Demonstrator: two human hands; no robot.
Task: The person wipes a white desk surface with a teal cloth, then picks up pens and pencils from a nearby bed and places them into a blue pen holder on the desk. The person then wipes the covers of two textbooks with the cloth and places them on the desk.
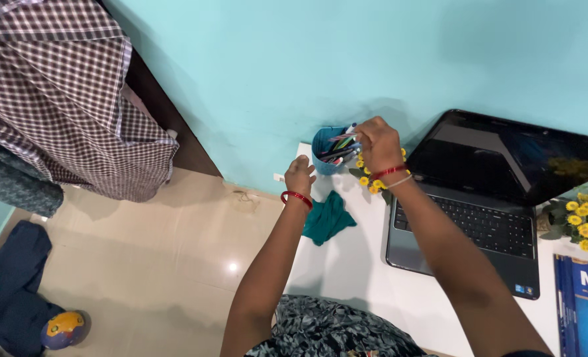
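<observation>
My right hand is over the blue pen cup, which stands at the far left corner of the white desk, against the turquoise wall. The fingers are closed around the upper ends of a bundle of pens whose lower ends sit inside the cup; the bundle leans out toward the right. My left hand rests just beside the cup near the desk's left edge, fingers curled in; I cannot tell whether it grips anything. I judge the step in hand to be handling the pens at the cup mouth, bundle partly seated. The next move calls for keeping the cup steady, since it stands close to the corner and the bundle's lean could tip it. Contents of the cup: pens only, as far as is visible; its bottom is hidden. A teal cloth lies on the desk near the left edge, just behind my left wrist. An open laptop occupies the middle of the desk, with yellow flowers toward the right edge.
</observation>
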